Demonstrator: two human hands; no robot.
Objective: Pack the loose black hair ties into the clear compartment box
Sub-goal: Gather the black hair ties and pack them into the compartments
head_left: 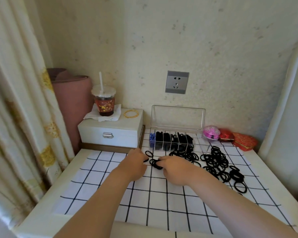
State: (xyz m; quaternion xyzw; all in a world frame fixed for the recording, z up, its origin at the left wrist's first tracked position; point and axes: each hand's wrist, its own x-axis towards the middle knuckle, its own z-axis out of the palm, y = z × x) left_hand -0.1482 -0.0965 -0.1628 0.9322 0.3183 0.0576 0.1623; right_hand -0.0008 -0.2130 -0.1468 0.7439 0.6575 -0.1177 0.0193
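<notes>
A clear compartment box [198, 141] stands at the back of the table with its lid [177, 117] upright. Its left compartments hold black hair ties and one blue piece; the right end looks bare. Many loose black hair ties [217, 160] lie spread on the checked cloth in front and to the right of the box. My left hand [136, 163] and my right hand [175, 166] meet just in front of the box's left end, both pinching a small bunch of black hair ties [155, 163] between them.
A white jewellery box [110, 131] at the back left carries a drink cup with a straw [104, 102] and a gold bangle [131, 113]. Pink and red trinket boxes [227, 134] sit right of the clear box. A curtain hangs at the left.
</notes>
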